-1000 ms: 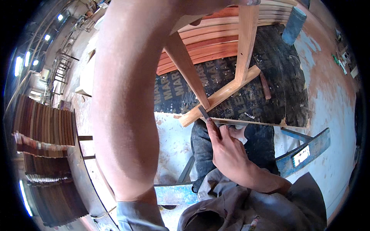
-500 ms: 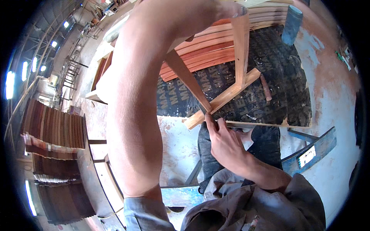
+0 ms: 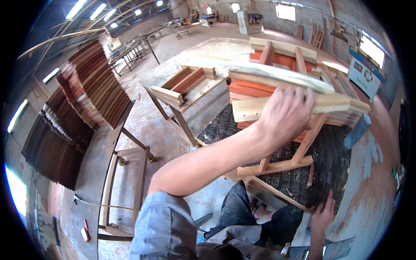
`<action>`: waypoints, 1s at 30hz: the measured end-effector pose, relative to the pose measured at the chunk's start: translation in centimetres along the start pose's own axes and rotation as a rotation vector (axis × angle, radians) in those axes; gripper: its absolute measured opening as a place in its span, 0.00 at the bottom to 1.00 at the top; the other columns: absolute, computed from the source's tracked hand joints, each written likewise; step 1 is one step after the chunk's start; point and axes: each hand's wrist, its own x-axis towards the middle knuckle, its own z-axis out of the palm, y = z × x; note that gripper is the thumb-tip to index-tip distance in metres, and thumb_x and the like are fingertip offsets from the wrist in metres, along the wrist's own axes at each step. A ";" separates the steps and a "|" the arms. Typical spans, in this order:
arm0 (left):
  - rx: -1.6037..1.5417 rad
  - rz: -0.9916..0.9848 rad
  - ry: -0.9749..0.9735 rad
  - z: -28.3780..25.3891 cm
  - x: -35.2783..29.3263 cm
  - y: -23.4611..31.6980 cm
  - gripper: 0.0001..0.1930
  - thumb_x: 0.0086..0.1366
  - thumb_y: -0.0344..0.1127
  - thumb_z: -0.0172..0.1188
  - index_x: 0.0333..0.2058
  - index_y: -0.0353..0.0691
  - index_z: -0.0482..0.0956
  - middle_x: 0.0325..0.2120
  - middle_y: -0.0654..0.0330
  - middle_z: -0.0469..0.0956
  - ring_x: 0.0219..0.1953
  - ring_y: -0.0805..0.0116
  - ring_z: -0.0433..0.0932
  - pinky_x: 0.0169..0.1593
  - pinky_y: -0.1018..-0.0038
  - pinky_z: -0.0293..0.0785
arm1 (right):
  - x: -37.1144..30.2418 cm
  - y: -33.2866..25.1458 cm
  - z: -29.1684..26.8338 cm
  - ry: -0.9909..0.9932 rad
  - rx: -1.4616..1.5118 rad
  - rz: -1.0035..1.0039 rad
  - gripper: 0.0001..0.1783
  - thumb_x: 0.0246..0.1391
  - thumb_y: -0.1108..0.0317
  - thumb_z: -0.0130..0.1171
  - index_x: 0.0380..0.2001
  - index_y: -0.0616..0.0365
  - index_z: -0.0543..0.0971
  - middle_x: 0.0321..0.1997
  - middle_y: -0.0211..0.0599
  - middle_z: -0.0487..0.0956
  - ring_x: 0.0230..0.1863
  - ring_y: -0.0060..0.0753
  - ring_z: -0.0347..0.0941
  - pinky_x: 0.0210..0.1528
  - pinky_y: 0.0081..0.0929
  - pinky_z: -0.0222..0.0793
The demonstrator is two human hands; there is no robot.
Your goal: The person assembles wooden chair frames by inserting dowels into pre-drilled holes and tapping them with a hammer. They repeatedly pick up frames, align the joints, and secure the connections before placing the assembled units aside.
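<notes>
My left hand (image 3: 289, 106) is closed over the pale top rail (image 3: 251, 108) of a wooden frame. The rail is tilted and has small holes near its left end. Two slanting wooden slats (image 3: 311, 136) run down from it to a shorter bottom rail (image 3: 277, 167), which rests on a black printed board (image 3: 333, 160). My right hand (image 3: 321, 214) is at the board's near right edge, fingers stretched out and apart, with nothing plainly held. A short reddish-brown stick (image 3: 310, 174) lies on the board beside the bottom rail.
Red-brown slats (image 3: 245, 89) are piled behind the frame. A blue cylinder (image 3: 357, 130) stands on the right. A small wooden frame on a stand (image 3: 190, 84) is at back left, with stacked dark boards (image 3: 97, 82) on the left bench.
The view has tilted up, showing more of the workshop. My right hand has left the bottom rail's joint and moved right to the board's edge. My left hand still grips the frame's top.
</notes>
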 end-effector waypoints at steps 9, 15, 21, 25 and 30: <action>-0.310 -0.266 -0.501 -8.9 -4.0 -4.7 0.27 0.65 0.50 0.70 0.50 0.37 0.69 0.27 0.47 0.83 0.33 0.44 0.86 0.37 0.53 0.81 | 4.5 6.2 5.5 0.108 0.054 -0.019 0.30 0.70 0.77 0.46 0.73 0.59 0.62 0.67 0.61 0.72 0.66 0.66 0.69 0.65 0.49 0.67; -0.463 -0.683 -0.410 -17.8 -15.1 -6.7 0.24 0.66 0.45 0.70 0.51 0.37 0.73 0.30 0.47 0.83 0.33 0.55 0.87 0.38 0.60 0.82 | 4.9 7.0 5.5 0.067 0.076 0.060 0.29 0.70 0.75 0.48 0.73 0.59 0.64 0.66 0.61 0.72 0.65 0.65 0.70 0.64 0.50 0.68; -0.670 -1.323 0.104 -23.8 -30.8 -8.8 0.15 0.72 0.40 0.63 0.49 0.35 0.76 0.26 0.65 0.77 0.17 0.82 0.71 0.18 0.81 0.67 | 4.6 7.0 6.7 0.034 0.040 0.041 0.29 0.70 0.76 0.47 0.73 0.57 0.64 0.64 0.62 0.74 0.63 0.65 0.72 0.60 0.51 0.71; -0.653 -1.516 0.442 -20.7 -36.1 -12.6 0.14 0.78 0.47 0.54 0.40 0.41 0.73 0.20 0.67 0.70 0.14 0.77 0.67 0.17 0.77 0.66 | 4.7 6.2 5.8 -0.003 0.039 0.083 0.30 0.69 0.77 0.47 0.73 0.59 0.63 0.66 0.60 0.73 0.64 0.66 0.70 0.62 0.51 0.69; -0.774 -1.618 0.671 -11.4 -36.0 -25.6 0.22 0.76 0.56 0.56 0.35 0.41 0.74 0.20 0.65 0.68 0.16 0.72 0.69 0.19 0.72 0.68 | 4.4 8.8 7.0 0.055 -0.105 -0.100 0.31 0.68 0.78 0.46 0.74 0.60 0.62 0.68 0.60 0.70 0.66 0.68 0.68 0.64 0.51 0.67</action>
